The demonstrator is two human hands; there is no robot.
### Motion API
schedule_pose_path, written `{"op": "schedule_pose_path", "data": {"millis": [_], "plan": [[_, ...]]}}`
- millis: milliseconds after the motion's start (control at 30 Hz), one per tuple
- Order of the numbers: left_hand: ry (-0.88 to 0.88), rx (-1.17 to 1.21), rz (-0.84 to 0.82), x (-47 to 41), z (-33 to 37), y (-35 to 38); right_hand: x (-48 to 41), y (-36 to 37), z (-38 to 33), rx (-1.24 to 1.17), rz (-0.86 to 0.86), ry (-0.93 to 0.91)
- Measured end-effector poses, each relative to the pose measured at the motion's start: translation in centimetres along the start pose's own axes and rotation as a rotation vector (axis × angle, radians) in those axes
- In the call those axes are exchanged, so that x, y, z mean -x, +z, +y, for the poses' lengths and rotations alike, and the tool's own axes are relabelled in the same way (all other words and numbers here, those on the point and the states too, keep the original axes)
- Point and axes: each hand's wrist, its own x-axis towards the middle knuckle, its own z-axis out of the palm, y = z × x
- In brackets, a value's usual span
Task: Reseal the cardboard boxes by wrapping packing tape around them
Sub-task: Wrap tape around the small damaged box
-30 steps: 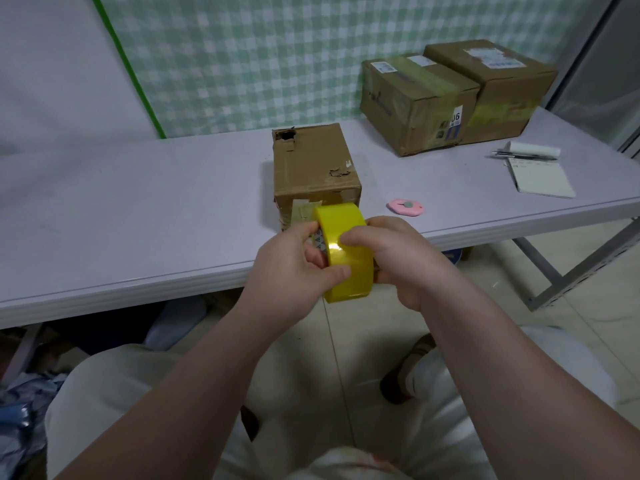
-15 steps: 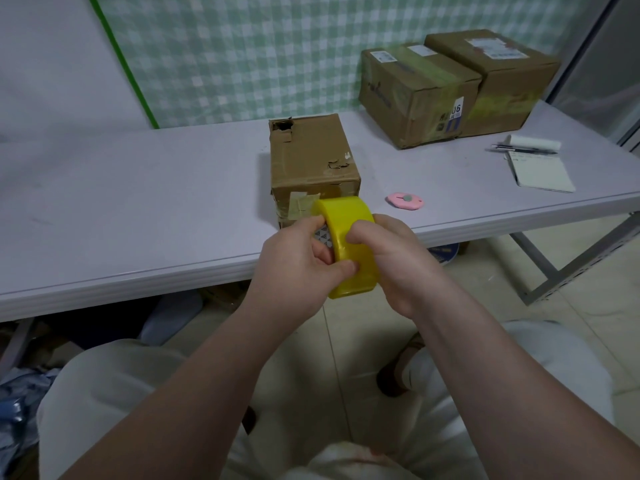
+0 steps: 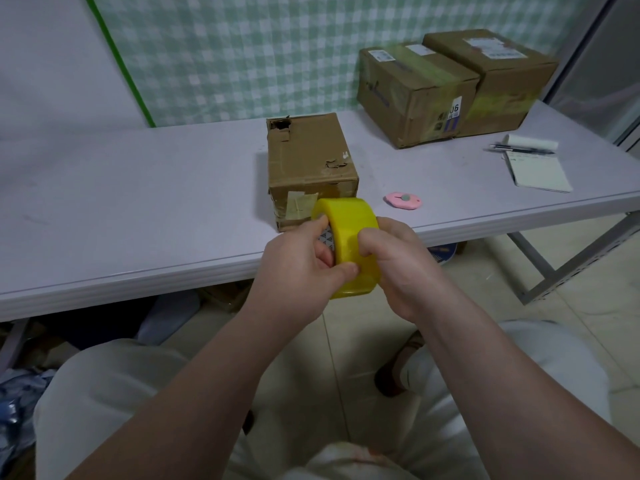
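Table (image 3: 138, 202) standing before checked wall (image 3: 277, 46). Left hand (image 3: 298, 268) gripping tape roll (image 3: 349, 233); right hand (image 3: 398, 265) clasping its rim, likely seeking loose end. Box (image 3: 308, 157) sitting just beyond hands. Best turning roll slowly, nail dragging.

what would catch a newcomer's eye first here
The bright roll of yellow packing tape stands out first, gripped by the left hand and the right hand just in front of the table edge. Behind it on the table sits a battered cardboard box with a hole torn in its far left corner, and a small pink cutter lies to the box's right.
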Motion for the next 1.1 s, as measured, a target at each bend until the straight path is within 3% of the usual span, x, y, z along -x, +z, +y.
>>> {"op": "schedule_pose_path", "data": {"millis": [167, 300, 467, 633, 833, 1100], "plan": [[0.213, -0.25, 0.188, 0.2, -0.6, -0.6, 0.0, -0.1, -0.1, -0.236, -0.114, -0.016], [0.35, -0.423, 0.304, 0.3, -0.8, -1.0, -0.3, 0.4, 0.0, -0.251, -0.18, -0.033], [0.349, -0.496, 0.398, -0.3, -0.4, -1.5, -0.4, 1.2, 0.1, -0.287, -0.19, -0.067], [0.193, -0.456, 0.361, -1.0, 0.8, -2.1, -0.4, 1.5, 0.3, -0.302, -0.198, -0.074], [0.145, -0.473, 0.29, -1.3, 1.0, -2.3, -0.5, 1.6, 0.5, -0.286, -0.208, -0.081], [0.235, -0.527, 0.142, -1.4, 0.4, -2.7, -0.6, 1.3, 0.5, -0.237, -0.231, -0.088]]}}
